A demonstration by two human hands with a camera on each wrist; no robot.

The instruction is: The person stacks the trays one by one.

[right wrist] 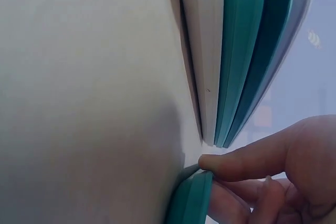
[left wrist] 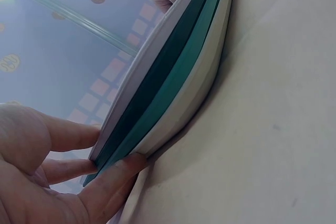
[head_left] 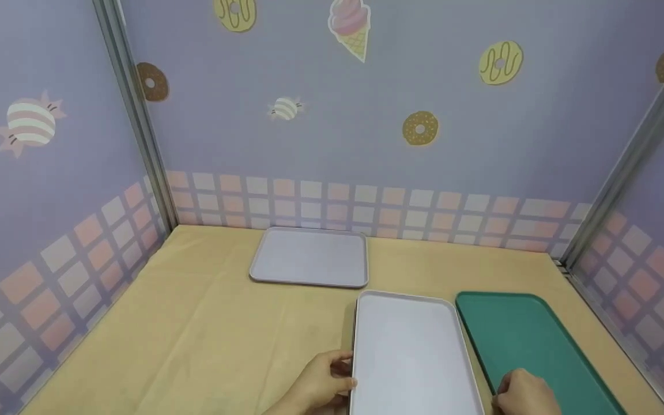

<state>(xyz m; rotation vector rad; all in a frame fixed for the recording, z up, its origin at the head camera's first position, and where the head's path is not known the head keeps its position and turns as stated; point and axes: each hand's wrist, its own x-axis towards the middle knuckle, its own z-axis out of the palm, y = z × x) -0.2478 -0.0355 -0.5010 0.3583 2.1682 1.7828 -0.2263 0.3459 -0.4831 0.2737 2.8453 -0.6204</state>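
A stack of rectangular trays [head_left: 410, 351] lies lengthwise at the front, with a pale lavender one on top. Its layered side shows dark teal, green [left wrist: 181, 69] and cream [left wrist: 197, 90] trays below. My left hand [head_left: 320, 380] grips the left edge of this stack, its digits spread across the rims in the left wrist view. On the right, a separate green tray [head_left: 539, 346] lies on the table. My right hand [head_left: 525, 395] is over its near left part; the right wrist view shows thumb and fingers pinching that tray's edge [right wrist: 191, 198].
Another pale lavender tray [head_left: 312, 256] lies crosswise near the back wall. A yellowish cloth [head_left: 211, 323] covers the table. Patterned panels [head_left: 338, 132] with metal corner posts [head_left: 142, 115] enclose the back and both sides.
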